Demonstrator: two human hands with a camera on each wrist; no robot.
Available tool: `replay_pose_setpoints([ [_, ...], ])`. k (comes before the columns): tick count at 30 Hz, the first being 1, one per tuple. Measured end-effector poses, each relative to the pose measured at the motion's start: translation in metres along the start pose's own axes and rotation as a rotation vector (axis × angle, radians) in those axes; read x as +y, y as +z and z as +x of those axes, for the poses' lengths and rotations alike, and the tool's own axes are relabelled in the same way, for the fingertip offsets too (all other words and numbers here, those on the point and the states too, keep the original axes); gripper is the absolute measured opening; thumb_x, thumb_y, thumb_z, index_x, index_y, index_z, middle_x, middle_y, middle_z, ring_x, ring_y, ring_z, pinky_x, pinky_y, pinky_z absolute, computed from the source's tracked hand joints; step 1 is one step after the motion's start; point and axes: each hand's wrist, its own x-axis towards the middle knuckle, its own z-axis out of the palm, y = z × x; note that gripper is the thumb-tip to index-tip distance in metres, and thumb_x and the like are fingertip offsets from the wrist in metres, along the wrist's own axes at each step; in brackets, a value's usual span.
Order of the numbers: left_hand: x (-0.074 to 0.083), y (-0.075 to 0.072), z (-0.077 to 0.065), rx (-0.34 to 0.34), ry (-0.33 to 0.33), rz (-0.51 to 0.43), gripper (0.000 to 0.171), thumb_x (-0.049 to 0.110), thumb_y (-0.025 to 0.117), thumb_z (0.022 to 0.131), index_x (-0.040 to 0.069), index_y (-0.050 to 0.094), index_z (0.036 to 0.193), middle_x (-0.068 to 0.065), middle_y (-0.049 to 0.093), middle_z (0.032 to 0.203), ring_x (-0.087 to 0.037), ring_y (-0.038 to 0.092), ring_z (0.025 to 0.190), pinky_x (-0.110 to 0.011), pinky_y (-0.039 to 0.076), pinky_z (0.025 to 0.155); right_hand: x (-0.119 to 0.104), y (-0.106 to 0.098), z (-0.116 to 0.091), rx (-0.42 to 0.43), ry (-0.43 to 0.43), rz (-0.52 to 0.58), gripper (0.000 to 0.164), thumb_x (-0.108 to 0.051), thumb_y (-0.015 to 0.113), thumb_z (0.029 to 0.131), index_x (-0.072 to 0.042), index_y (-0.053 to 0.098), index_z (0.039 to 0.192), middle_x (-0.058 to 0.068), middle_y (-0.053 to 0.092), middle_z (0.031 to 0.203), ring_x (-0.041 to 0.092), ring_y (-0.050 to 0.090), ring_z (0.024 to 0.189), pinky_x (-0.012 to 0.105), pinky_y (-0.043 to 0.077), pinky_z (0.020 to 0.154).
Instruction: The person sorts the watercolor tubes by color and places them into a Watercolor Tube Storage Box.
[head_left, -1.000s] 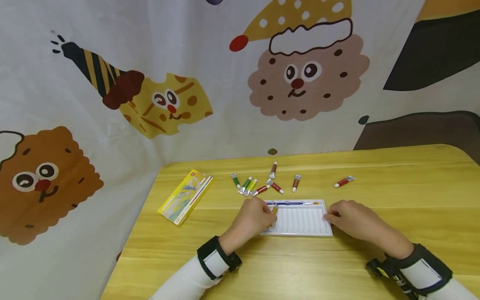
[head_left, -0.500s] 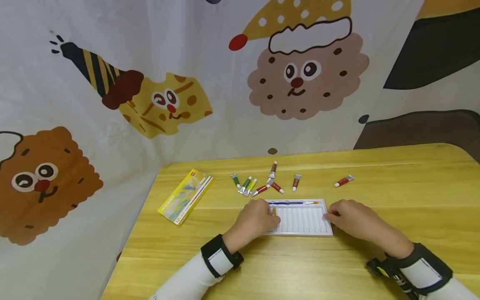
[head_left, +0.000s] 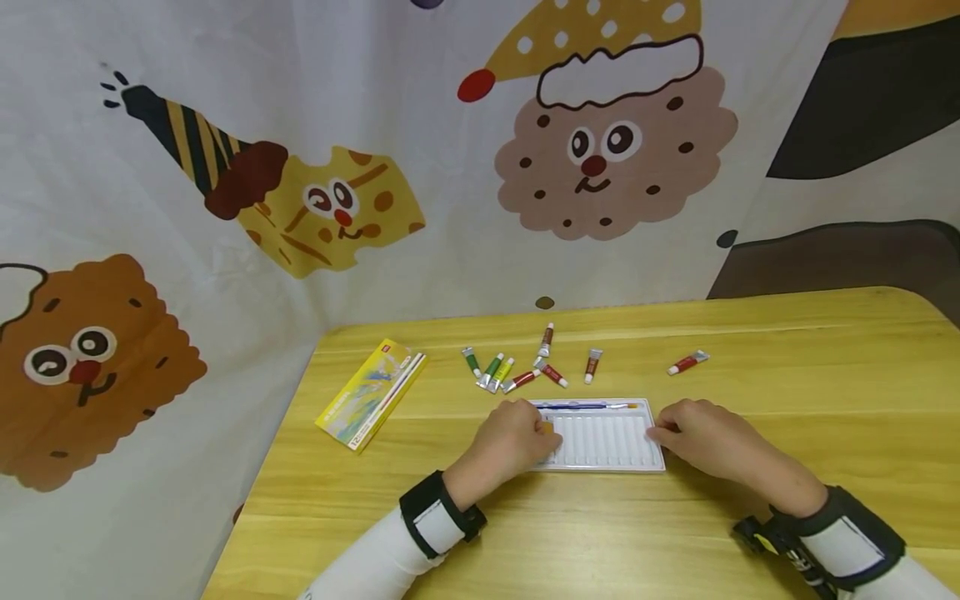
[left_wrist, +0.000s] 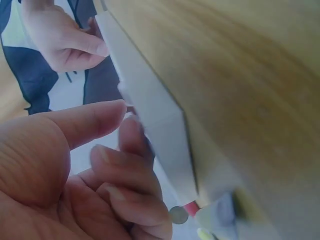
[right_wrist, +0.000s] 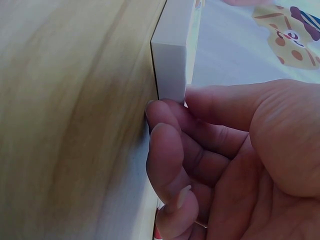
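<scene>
A white plastic paint tray (head_left: 604, 442) with a row of narrow slots lies on the table, a blue-handled paintbrush (head_left: 588, 407) along its far side. My left hand (head_left: 512, 435) is over the tray's left end and pinches a small orange-yellow paint tube (head_left: 547, 427) between thumb and index finger; most of the tube is hidden behind the fingers. At the other end my right hand (head_left: 705, 437) pinches the tray's right edge. In the right wrist view the thumb sits on top of the tray's corner (right_wrist: 169, 70), with curled fingers against its side.
Beyond the tray lie several paint tubes: green (head_left: 471, 361), yellow-green (head_left: 501, 374), red (head_left: 522, 380), brown (head_left: 546, 340) and a separate red tube (head_left: 687, 363) at right. A yellow paint box (head_left: 371, 394) rests at left. A printed cloth (head_left: 450, 275) hangs behind the table.
My left hand has shifted slightly right with the orange-yellow paint tube, which has come down toward the tray and shows less now. My right hand has kept its place on the tray's edge.
</scene>
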Motion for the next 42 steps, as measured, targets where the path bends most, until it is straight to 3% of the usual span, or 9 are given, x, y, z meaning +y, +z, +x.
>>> replay_pose_setpoints([
  [8, -0.0003, -0.0077, -0.0046, 0.012, 0.024, 0.058, 0.05, 0.02, 0.077, 0.095, 0.015, 0.052, 0.053, 0.01, 0.036, 0.049, -0.008, 0.039, 0.045, -0.022, 0.025, 0.044, -0.0014, 0.0004, -0.0002, 0.001, 0.005, -0.009, 0.027, -0.016, 0.071, 0.099, -0.015, 0.06, 0.074, -0.006, 0.04, 0.063, 0.012, 0.041, 0.057, 0.026, 0.028, 0.055],
  [15, -0.0007, -0.0076, -0.0051, 0.004, 0.06, 0.031, 0.051, 0.019, 0.08, 0.093, 0.015, 0.05, 0.052, 0.011, 0.034, 0.048, -0.007, 0.036, 0.045, -0.021, 0.023, 0.044, -0.0019, 0.0, -0.0007, 0.004, 0.008, -0.012, 0.03, -0.016, 0.071, 0.099, -0.016, 0.059, 0.072, -0.007, 0.04, 0.062, 0.012, 0.04, 0.056, 0.025, 0.028, 0.054],
  [26, 0.0004, -0.0074, -0.0039, -0.015, 0.045, -0.01, 0.049, 0.015, 0.082, 0.092, 0.012, 0.052, 0.053, 0.008, 0.038, 0.051, -0.008, 0.039, 0.047, -0.021, 0.025, 0.045, 0.0, 0.0002, -0.0001, -0.005, 0.0, -0.006, 0.028, -0.016, 0.071, 0.099, -0.015, 0.059, 0.074, -0.006, 0.04, 0.063, 0.012, 0.041, 0.057, 0.026, 0.028, 0.055],
  [42, 0.0038, -0.0033, -0.0015, -0.051, 0.027, 0.014, 0.04, 0.012, 0.078, 0.096, 0.008, 0.058, 0.061, 0.003, 0.044, 0.056, -0.011, 0.043, 0.048, -0.023, 0.031, 0.046, -0.0003, 0.0004, -0.0005, -0.001, 0.005, -0.004, 0.028, -0.016, 0.071, 0.099, -0.015, 0.059, 0.074, -0.006, 0.04, 0.063, 0.012, 0.041, 0.057, 0.026, 0.028, 0.055],
])
